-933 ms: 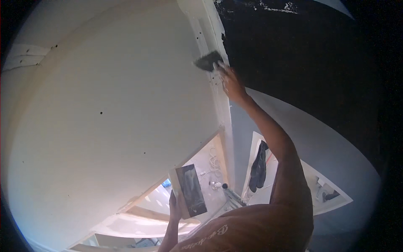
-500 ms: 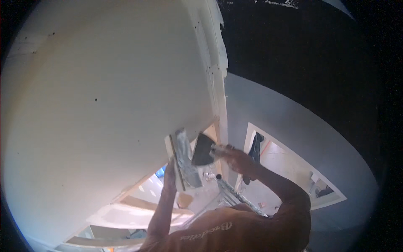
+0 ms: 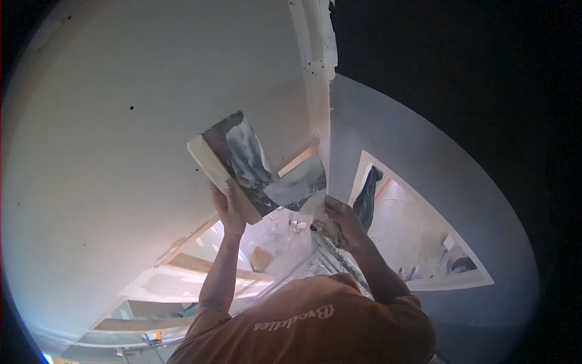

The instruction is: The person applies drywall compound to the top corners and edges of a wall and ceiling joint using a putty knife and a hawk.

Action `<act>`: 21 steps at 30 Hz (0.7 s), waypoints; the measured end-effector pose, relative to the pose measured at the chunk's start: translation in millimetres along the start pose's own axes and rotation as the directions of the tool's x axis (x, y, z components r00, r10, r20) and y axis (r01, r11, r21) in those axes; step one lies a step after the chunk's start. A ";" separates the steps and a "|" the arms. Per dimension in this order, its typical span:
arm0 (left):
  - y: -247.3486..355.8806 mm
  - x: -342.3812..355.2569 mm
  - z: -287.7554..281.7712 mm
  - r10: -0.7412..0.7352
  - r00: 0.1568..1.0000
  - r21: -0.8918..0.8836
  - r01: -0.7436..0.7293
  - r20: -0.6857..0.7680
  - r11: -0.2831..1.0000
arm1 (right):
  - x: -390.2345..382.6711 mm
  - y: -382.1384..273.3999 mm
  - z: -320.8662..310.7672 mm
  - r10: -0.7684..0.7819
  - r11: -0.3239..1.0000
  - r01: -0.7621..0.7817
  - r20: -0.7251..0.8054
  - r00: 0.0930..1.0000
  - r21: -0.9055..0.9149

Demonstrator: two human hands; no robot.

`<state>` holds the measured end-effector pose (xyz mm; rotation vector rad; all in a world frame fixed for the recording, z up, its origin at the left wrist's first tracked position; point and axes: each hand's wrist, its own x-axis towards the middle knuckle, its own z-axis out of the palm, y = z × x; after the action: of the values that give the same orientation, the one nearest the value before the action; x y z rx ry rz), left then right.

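My left hand [image 3: 231, 209] grips the pale, thick back of a wide plastering knife [image 3: 209, 159]. Its broad dark blade is tilted upward and carries a smear of whitish filler [image 3: 247, 148]. In my right hand [image 3: 344, 224] is a filling knife [image 3: 306, 182], held by its handle. White filler coats much of that flared blade. Its left corner meets or overlaps the lower right of the wide blade; whether they touch I cannot tell. Both tools are in front of a large pale board [image 3: 121, 176].
Dark screw dots mark the board, and a filled seam [image 3: 318, 91] runs along its right edge. To the right are a grey wall [image 3: 436, 158] and a doorway with a pale frame [image 3: 479, 261]. Below me are metal rails [image 3: 342, 261] and a tan piece [image 3: 262, 259] on the floor.
The wide knife has risen to the left and turned its filler-covered face into view. The filling knife, seen dark before, now shows a white-coated face lower right of the wide blade.
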<state>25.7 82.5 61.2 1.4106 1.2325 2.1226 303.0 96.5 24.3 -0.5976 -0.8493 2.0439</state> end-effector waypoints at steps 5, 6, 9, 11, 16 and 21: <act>-8.1 -11.3 -8.5 0.169 0.951 0.259 -0.238 0.260 0.936 | 22.1 -28.2 -3.0 -0.041 0.994 0.018 0.213 0.976 0.108; -10.6 -14.8 -16.2 0.004 0.964 0.238 -0.070 0.266 0.969 | 22.5 -43.7 7.0 -0.105 0.994 0.099 0.123 0.987 0.053; -35.9 -25.8 -37.9 -0.109 0.936 0.449 -0.057 0.335 0.892 | 48.8 -95.9 24.2 -0.462 0.828 0.497 0.186 0.867 -0.258; -56.0 -48.0 -48.6 -0.138 0.952 0.365 0.031 0.273 0.931 | 85.8 -148.0 46.6 -0.759 0.028 0.761 0.482 0.438 -0.648; -61.8 -97.7 -73.3 -0.202 0.956 0.370 0.113 0.211 0.922 | 187.1 -284.3 133.1 -0.715 -0.636 0.521 0.688 -0.122 -0.569; -43.8 -118.5 -77.2 -0.292 0.942 0.391 0.209 0.167 0.896 | 271.9 -375.8 170.2 -0.726 -0.686 0.376 0.626 -0.287 -0.623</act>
<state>6.0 -6.9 -55.3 1.4861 1.6796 1.5681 232.2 424.7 386.8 -0.3657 -1.3706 -0.5320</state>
